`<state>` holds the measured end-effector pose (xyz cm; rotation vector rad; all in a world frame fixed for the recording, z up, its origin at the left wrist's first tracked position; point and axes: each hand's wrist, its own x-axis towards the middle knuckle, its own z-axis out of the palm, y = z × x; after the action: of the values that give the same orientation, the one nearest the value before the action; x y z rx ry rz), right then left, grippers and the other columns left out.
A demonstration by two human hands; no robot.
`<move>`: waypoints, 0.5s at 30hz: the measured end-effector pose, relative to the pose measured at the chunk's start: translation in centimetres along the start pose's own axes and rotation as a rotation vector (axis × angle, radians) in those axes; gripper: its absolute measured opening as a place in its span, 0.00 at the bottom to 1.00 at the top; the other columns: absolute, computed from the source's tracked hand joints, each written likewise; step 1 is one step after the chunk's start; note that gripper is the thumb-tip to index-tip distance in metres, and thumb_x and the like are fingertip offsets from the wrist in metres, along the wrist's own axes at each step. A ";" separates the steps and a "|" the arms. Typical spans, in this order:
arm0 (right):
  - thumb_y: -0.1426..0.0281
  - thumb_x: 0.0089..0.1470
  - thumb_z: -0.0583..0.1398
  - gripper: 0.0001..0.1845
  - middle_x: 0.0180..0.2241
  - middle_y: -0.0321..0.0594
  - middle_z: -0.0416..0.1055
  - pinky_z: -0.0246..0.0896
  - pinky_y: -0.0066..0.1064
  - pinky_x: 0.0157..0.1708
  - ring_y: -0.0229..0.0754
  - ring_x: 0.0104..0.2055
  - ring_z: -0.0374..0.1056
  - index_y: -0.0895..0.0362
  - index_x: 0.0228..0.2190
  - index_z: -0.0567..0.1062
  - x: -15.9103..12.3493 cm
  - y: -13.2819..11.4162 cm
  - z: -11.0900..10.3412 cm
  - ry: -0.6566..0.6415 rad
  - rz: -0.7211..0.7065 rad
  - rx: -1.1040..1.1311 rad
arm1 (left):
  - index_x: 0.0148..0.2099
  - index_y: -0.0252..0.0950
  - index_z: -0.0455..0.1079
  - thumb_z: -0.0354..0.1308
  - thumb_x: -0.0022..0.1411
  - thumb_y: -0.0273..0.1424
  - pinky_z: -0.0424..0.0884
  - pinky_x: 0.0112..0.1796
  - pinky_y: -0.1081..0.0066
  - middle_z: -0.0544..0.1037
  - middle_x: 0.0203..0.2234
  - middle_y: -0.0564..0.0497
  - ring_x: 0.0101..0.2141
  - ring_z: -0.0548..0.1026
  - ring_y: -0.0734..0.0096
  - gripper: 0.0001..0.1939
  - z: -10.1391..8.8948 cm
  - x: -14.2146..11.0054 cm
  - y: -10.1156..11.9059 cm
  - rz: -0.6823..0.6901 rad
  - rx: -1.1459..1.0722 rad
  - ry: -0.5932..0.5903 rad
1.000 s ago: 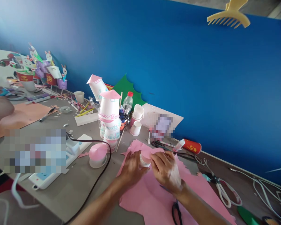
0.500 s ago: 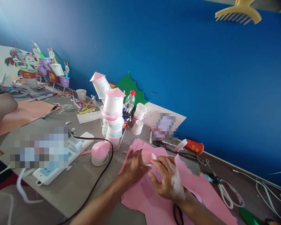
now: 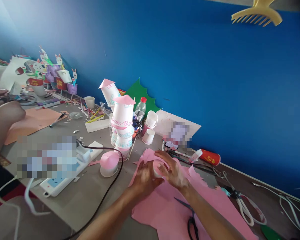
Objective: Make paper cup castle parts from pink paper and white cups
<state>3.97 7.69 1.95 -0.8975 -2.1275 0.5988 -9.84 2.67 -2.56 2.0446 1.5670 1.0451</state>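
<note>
Both my hands meet over a sheet of pink paper (image 3: 165, 210) on the grey table. My left hand (image 3: 144, 178) is wrapped round the side of a small white paper cup (image 3: 157, 168) with a pink paper top. My right hand (image 3: 172, 169) curls over the cup from the far side, fingers pressed on the pink top. Black scissors (image 3: 191, 224) lie on the pink paper beside my right forearm.
A tower of decorated cups with pink roofs (image 3: 122, 125) stands behind my hands, and a pink-topped cup (image 3: 109, 164) sits to its left. A white power strip (image 3: 72, 168) with a black cable (image 3: 107, 190) lies to the left. Another person's arm (image 3: 2, 123) rests at far left. A glue tube (image 3: 197, 155), red cup (image 3: 210, 157) and cords lie to the right.
My right hand has swung from the near side of the cup to over its top and far side. The view has shifted slightly right.
</note>
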 end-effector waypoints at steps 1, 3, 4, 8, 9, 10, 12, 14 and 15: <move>0.58 0.58 0.57 0.18 0.50 0.48 0.72 0.62 0.46 0.54 0.51 0.55 0.65 0.54 0.46 0.74 -0.2 0.0 0.3 -0.004 -0.012 -0.019 | 0.43 0.38 0.62 0.60 0.54 0.31 0.66 0.50 0.47 0.76 0.34 0.48 0.37 0.76 0.58 0.15 0.0 0.0 0.1 0.009 -0.004 0.011; 0.62 0.57 0.58 0.15 0.48 0.47 0.74 0.61 0.49 0.54 0.51 0.55 0.65 0.53 0.44 0.76 -0.5 0.0 0.7 0.000 -0.034 -0.062 | 0.41 0.39 0.62 0.58 0.54 0.29 0.67 0.48 0.49 0.75 0.34 0.49 0.36 0.75 0.59 0.12 -0.1 0.0 0.1 0.019 -0.012 0.030; 0.64 0.56 0.59 0.14 0.47 0.47 0.75 0.61 0.49 0.54 0.51 0.55 0.65 0.53 0.44 0.76 -0.7 0.0 0.9 0.009 -0.039 -0.079 | 0.41 0.40 0.62 0.57 0.53 0.28 0.68 0.47 0.50 0.75 0.34 0.49 0.36 0.75 0.59 0.12 -0.1 0.0 0.2 0.020 -0.015 0.035; 0.68 0.55 0.59 0.13 0.43 0.46 0.76 0.64 0.47 0.51 0.50 0.52 0.68 0.54 0.42 0.75 -1.0 -0.2 1.2 0.043 -0.064 -0.102 | 0.38 0.39 0.62 0.56 0.52 0.26 0.69 0.45 0.51 0.75 0.32 0.49 0.35 0.75 0.60 0.10 -0.1 0.0 0.1 0.005 -0.013 0.026; 0.67 0.54 0.59 0.12 0.43 0.47 0.76 0.64 0.46 0.50 0.50 0.50 0.68 0.54 0.42 0.75 -1.0 -0.2 1.2 0.046 -0.072 -0.100 | 0.38 0.39 0.62 0.56 0.52 0.26 0.69 0.46 0.51 0.75 0.32 0.49 0.35 0.75 0.60 0.10 -0.1 0.0 0.1 0.002 -0.013 0.021; 0.67 0.54 0.59 0.12 0.42 0.47 0.76 0.65 0.46 0.49 0.50 0.49 0.69 0.55 0.42 0.74 -1.0 -0.3 1.2 0.044 -0.075 -0.096 | 0.39 0.38 0.62 0.55 0.52 0.27 0.68 0.47 0.50 0.75 0.33 0.49 0.35 0.75 0.60 0.10 -0.1 0.0 0.0 0.004 -0.015 0.020; 0.67 0.54 0.60 0.14 0.42 0.47 0.75 0.66 0.44 0.48 0.49 0.47 0.70 0.56 0.43 0.73 -1.1 -0.4 1.1 0.038 -0.061 -0.087 | 0.42 0.38 0.62 0.55 0.53 0.27 0.66 0.48 0.50 0.76 0.34 0.48 0.36 0.75 0.60 0.12 0.0 0.0 -0.2 0.015 -0.027 0.023; 0.67 0.53 0.60 0.16 0.43 0.48 0.75 0.67 0.44 0.47 0.49 0.46 0.70 0.56 0.44 0.72 -1.2 -0.4 1.1 0.030 -0.038 -0.084 | 0.44 0.38 0.62 0.55 0.54 0.28 0.66 0.49 0.51 0.76 0.35 0.47 0.37 0.75 0.60 0.14 0.1 -0.1 -0.4 0.026 -0.040 0.020; 0.68 0.53 0.60 0.16 0.43 0.48 0.75 0.67 0.43 0.47 0.49 0.46 0.70 0.56 0.45 0.72 -1.3 -0.4 1.1 0.027 -0.032 -0.081 | 0.45 0.38 0.63 0.55 0.55 0.28 0.66 0.49 0.51 0.76 0.35 0.47 0.38 0.75 0.60 0.14 0.2 -0.1 -0.4 0.031 -0.043 0.016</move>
<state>3.57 6.29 0.95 -0.9094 -2.1506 0.4841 -9.99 2.76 -3.04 2.0432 1.5118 1.0996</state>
